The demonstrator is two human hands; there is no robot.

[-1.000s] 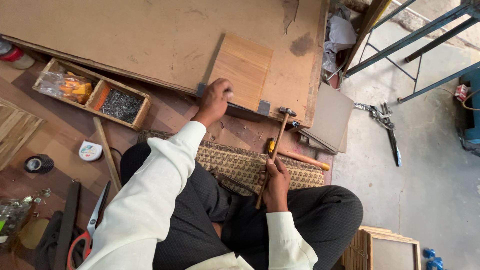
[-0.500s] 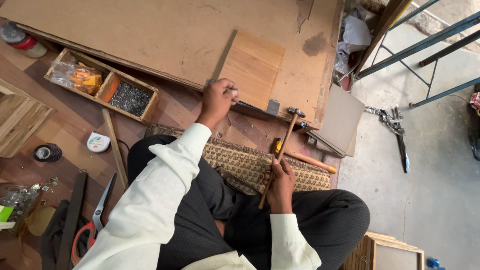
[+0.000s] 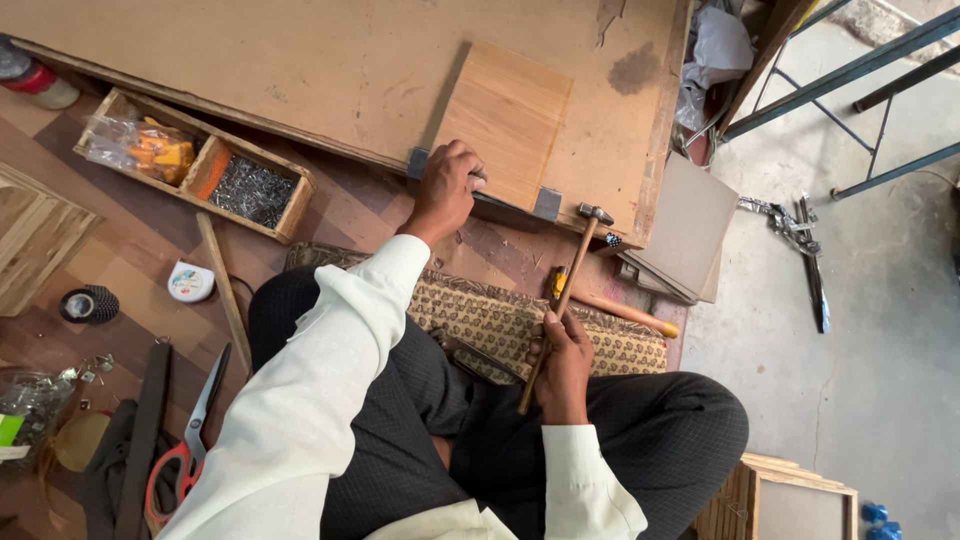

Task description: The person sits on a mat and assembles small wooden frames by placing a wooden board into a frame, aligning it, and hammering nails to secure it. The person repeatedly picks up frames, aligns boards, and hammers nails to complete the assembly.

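On the floor in front of your crossed legs lies the large plywood sheet (image 3: 300, 80), and on it the smaller wooden panel (image 3: 505, 120) with grey metal brackets (image 3: 546, 203) at its near corners; that panel looks loose on the sheet, so a blow near its edge could make it slide or tip, and I judge this the biggest risk. Your left hand (image 3: 445, 190) is pressed down on the panel's near edge, fingers curled and seemingly pinching something small, perhaps a nail, though it is too small to tell; those fingers sit close to where the hammer head would land, so a slightly off swing could catch them. Your right hand (image 3: 562, 362) has its grip clenched round the lower part of the hammer (image 3: 565, 295) handle, the head raised just beside the right bracket; held that far down, the head may wander or glance off metal. The patterned mat (image 3: 520, 320) under you could bunch if you lean forward. To your left the wooden tray of nails (image 3: 250, 190) sits near your knee, easy to knock over, and the scissors (image 3: 190, 440) lie close beside your leg, blades pointing towards the tray. A yellow-handled tool (image 3: 625, 313) lies just behind the hammer and could roll.
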